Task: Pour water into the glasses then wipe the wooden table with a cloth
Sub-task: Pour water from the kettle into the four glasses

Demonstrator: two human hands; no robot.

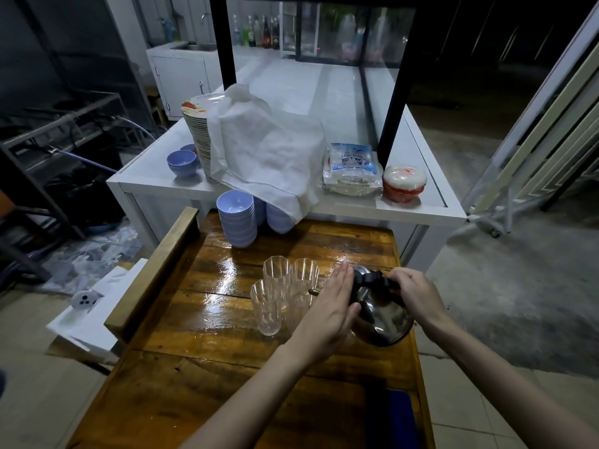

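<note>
A dark blue object [400, 416] is lying at the near right edge of the wooden table [201, 345], its shape too dim to tell. Further in, the left hand [327, 311] is lying open and flat against the side of a dark metal kettle [381, 314], fingers straight and together. The right hand [413, 294] is closing around the kettle's black handle [376, 278] at the top, and the kettle is tilting toward the left, its spout [313, 291] reaching over the glasses. Three clear ribbed glasses [282, 293] are standing upright and clustered together just left of the kettle, touching or nearly so; whether they are holding water cannot be told. The tabletop around them is shining wet. At the far edge, stacks of pale blue bowls [238, 218] are standing. Beyond, a white counter [152, 181] is carrying more blue bowls, a tall stack of plates [197, 137] half draped by a white cloth [265, 153], a plastic packet [351, 170], and a red-and-white container [404, 183].
</note>
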